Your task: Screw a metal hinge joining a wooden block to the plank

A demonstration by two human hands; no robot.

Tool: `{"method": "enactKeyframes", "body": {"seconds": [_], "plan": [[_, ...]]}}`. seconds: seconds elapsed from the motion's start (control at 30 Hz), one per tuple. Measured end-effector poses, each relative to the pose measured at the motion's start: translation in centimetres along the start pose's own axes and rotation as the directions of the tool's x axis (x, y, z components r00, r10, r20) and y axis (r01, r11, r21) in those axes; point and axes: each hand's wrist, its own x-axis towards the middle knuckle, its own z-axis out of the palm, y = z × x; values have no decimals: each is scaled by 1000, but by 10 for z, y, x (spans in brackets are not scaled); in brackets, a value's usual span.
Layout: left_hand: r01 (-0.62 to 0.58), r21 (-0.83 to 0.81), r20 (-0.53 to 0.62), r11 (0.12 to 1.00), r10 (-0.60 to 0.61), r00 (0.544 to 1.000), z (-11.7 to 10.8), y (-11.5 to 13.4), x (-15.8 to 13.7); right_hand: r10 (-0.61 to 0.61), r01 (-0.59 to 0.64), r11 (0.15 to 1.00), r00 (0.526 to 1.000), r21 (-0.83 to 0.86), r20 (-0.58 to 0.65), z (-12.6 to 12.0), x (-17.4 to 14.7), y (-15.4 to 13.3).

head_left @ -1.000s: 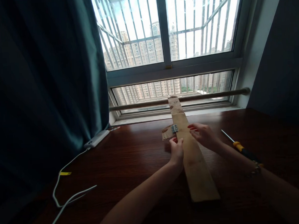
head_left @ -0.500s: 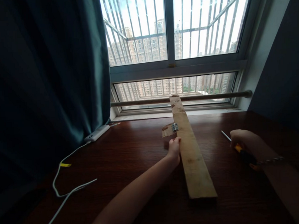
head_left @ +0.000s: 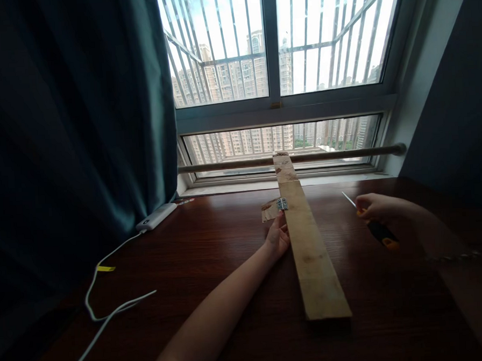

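A long wooden board (head_left: 311, 252) runs from near me toward the window, its far end at the rail. On its left edge sits a small metal hinge (head_left: 282, 203), joined to a short piece of wood (head_left: 269, 211) that sticks out to the left. My left hand (head_left: 278, 238) grips the board's left edge just below the hinge, thumb reaching up to it; some fingertips are hidden. Off to the right, my right hand (head_left: 372, 206) is closed round a screwdriver (head_left: 379, 232) with a black and orange handle, its shaft pointing up and left, apart from the board.
A dark reddish wooden surface (head_left: 212, 241) lies under everything. At left are a white power strip (head_left: 157, 216), a white cable (head_left: 110, 312) with a yellow tag, and a dark curtain (head_left: 140, 99). A horizontal rail (head_left: 344, 154) crosses before the barred window.
My right hand has moved up and left with the screwdriver, nearer the board. The left thumb has extended up toward the hinge. The board has hardly moved.
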Motion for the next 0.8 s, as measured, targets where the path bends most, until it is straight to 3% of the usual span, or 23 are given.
{"method": "enactKeyframes", "body": {"seconds": [0.07,0.17,0.27,0.37,0.47,0.63,0.8], "plan": [[52,-22,75,998,-50,996,-2,4,4,-163,143,938,986,317,39,-6,-14,-23],[26,-15,131,1000,-24,991,-3,8,11,-399,363,639,910,678,-111,-2,-31,-61],[-27,20,135,999,24,991,2,9,18,-520,524,336,796,783,-310,10,-37,-97],[-97,20,77,995,96,992,8,8,21,-567,614,184,704,768,-428,19,-32,-130],[-178,-12,26,984,178,984,12,5,23,-562,669,176,671,723,-484,23,-21,-159],[-302,62,2,951,302,953,6,2,33,-382,688,235,715,687,-585,39,8,-180],[-365,190,-95,911,387,917,-6,5,43,-227,750,398,638,528,-736,62,38,-169]]}}
